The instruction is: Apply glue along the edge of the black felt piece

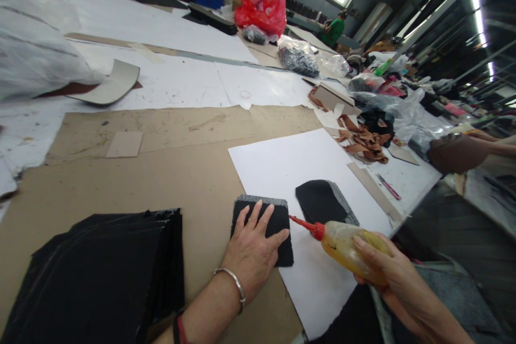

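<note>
Black piece half under the left hand; stack cut off below.

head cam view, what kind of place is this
Probably a workshop for shoe or leather goods: the left hand presses a black cut piece, the right hand holds a glue bottle, beside a stack of black pieces and brown leather scraps.

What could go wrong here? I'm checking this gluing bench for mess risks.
1. The glue bottle in the right hand lies tilted, nozzle toward the black piece; glue might drip onto the white paper.
2. The left hand lies flat on that piece near the nozzle, so fingers could get glued.
</note>
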Demonstrator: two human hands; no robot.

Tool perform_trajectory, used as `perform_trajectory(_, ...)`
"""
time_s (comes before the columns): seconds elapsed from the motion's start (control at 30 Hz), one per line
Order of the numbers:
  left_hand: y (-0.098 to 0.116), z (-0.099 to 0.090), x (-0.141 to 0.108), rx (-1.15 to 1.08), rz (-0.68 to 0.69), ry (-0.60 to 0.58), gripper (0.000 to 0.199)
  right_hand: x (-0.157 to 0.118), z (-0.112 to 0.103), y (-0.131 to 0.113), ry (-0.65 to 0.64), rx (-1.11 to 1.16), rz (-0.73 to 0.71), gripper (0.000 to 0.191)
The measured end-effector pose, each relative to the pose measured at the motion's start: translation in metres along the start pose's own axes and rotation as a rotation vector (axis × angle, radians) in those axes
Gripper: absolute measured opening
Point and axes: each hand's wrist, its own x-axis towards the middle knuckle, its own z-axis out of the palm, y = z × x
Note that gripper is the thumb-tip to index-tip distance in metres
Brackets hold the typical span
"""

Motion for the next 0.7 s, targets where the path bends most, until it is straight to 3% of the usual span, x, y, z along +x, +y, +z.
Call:
perform_trajectory(0.23,0.001,-0.001,0.0,0.002,-0.011,-0.008,0.038,-0.007,0.007,-0.004,-0.007,-0.051,-0.028,0.048)
perform_trajectory(0.7,0.001,-0.003,0.001,0.01,-0.01,-0.012,0.04,-0.01,0.005,-0.003,0.049,-0.146,-0.104,0.058)
